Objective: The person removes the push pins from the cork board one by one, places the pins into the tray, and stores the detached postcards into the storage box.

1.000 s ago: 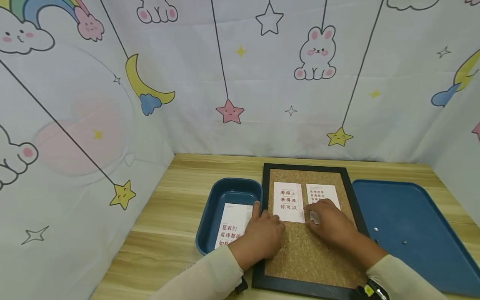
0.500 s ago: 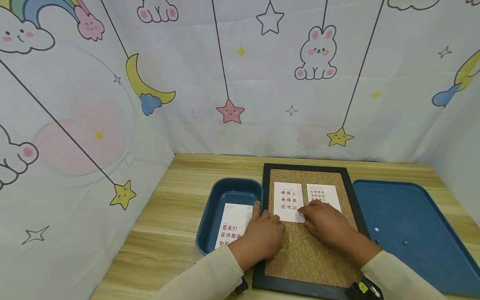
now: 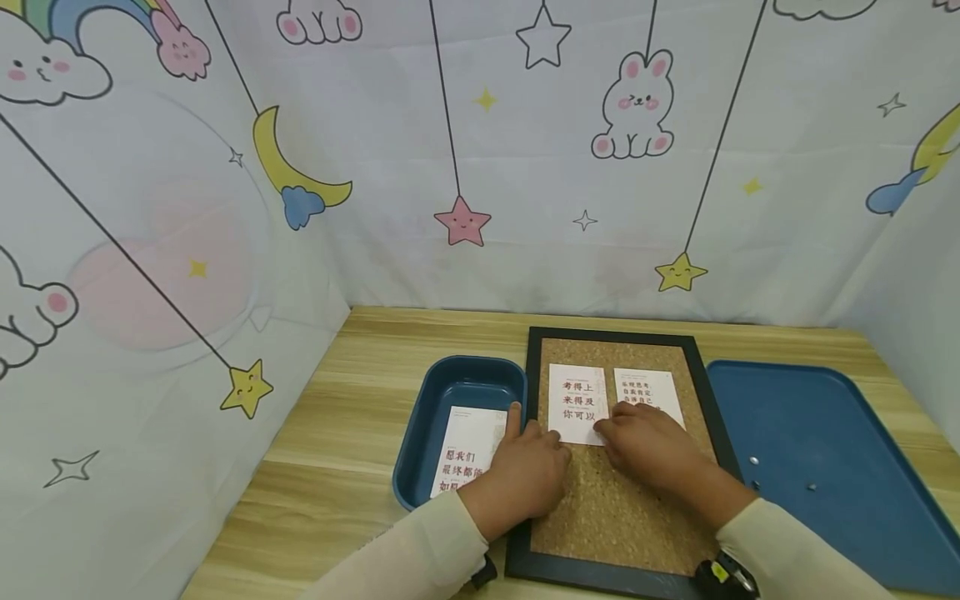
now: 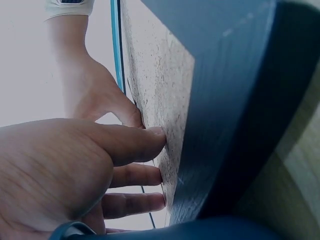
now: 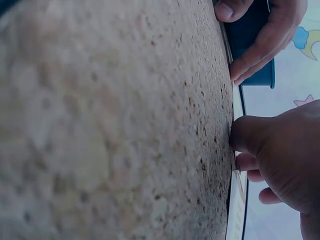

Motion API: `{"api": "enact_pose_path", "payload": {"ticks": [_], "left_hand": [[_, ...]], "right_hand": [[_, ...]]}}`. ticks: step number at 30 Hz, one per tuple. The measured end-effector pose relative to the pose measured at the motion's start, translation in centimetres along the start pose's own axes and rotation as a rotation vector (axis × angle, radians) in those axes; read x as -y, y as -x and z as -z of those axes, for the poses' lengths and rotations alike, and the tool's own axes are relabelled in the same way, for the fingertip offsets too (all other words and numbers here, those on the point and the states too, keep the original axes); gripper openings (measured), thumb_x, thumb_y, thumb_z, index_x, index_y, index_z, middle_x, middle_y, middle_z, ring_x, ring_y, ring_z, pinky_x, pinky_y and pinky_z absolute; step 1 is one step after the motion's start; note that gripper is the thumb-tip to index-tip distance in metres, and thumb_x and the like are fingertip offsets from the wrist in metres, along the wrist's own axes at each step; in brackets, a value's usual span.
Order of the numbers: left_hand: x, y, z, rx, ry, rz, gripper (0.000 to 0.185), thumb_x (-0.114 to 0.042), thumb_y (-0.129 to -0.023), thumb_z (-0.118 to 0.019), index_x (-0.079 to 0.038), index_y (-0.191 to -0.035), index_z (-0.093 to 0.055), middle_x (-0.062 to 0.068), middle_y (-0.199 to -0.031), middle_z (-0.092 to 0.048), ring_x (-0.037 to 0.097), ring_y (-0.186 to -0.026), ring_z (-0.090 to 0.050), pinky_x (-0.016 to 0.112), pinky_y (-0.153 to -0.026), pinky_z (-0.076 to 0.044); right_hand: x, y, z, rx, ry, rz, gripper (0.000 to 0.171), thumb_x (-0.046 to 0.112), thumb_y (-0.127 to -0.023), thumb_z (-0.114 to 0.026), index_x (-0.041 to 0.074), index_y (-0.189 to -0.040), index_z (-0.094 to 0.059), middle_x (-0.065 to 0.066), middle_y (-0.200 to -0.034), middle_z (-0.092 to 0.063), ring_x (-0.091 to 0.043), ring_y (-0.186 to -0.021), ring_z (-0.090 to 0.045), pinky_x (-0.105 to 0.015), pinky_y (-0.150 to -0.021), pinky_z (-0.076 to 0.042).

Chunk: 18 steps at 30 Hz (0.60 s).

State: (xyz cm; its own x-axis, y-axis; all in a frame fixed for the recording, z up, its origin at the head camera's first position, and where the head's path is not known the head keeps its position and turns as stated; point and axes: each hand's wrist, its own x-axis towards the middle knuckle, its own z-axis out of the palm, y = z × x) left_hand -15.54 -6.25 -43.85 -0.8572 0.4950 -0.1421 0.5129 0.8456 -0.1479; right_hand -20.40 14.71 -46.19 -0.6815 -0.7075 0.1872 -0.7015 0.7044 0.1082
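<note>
Meanwhile the right hand [image 3: 651, 446] is sliding left across the cork board [image 3: 622, 517]: 1 second ago its fingers were covering the near edge of the right card [image 3: 648, 387], and now they are resting at the near right corner of the left card [image 3: 576, 403]. That shift suggests the work is moving from the right card to the left one, both of which are lying flat side by side on the far half of the board.

In the right wrist view the thumb [image 5: 247, 135] is pressing its tip straight down at the card's edge, the other fingers curling loosely behind it. A small metallic glint is showing just under the thumb, possibly a pin, but the view is too close and blurred to be sure.

The left hand [image 3: 525, 471] is keeping its place at the left edge of the board's black frame [image 3: 531, 392], fingers fairly straight and gripping nothing, the tips pressing on the cork beside the left card's near left corner, the index finger lying along the frame.

To the left a blue bin [image 3: 431, 417] is holding 1 more card [image 3: 468, 446]; to the right a blue tray [image 3: 817, 450] is carrying 3 small pins [image 3: 753, 459] on the worktop [image 3: 337, 450].
</note>
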Motion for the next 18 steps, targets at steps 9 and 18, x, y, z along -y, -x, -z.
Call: {"api": "enact_pose_path", "payload": {"ticks": [9, 18], "left_hand": [[-0.07, -0.03, 0.22, 0.012, -0.015, -0.004, 0.035, -0.043, -0.093, -0.071, -0.023, -0.122, -0.073, -0.005, -0.119, -0.068, 0.026, -0.126, -0.055, 0.063, -0.117, -0.015], [0.01, 0.05, 0.27, 0.008, -0.013, -0.003, 0.036, -0.043, -0.093, -0.072, -0.024, -0.123, -0.073, -0.005, -0.120, -0.068, 0.026, -0.126, -0.055, 0.063, -0.117, -0.015]], "right_hand": [[0.05, -0.09, -0.51, -0.094, 0.016, -0.075, 0.016, 0.013, -0.086, -0.072, 0.005, -0.100, -0.071, -0.002, -0.084, -0.071, -0.024, -0.086, -0.063, -0.043, -0.078, -0.054], [0.24, -0.16, -0.39, -0.037, -0.155, -0.222, 0.024, 0.014, -0.090, -0.073, 0.007, -0.112, -0.073, 0.000, -0.087, -0.070, -0.022, -0.089, -0.064, -0.041, -0.074, -0.054]]}}
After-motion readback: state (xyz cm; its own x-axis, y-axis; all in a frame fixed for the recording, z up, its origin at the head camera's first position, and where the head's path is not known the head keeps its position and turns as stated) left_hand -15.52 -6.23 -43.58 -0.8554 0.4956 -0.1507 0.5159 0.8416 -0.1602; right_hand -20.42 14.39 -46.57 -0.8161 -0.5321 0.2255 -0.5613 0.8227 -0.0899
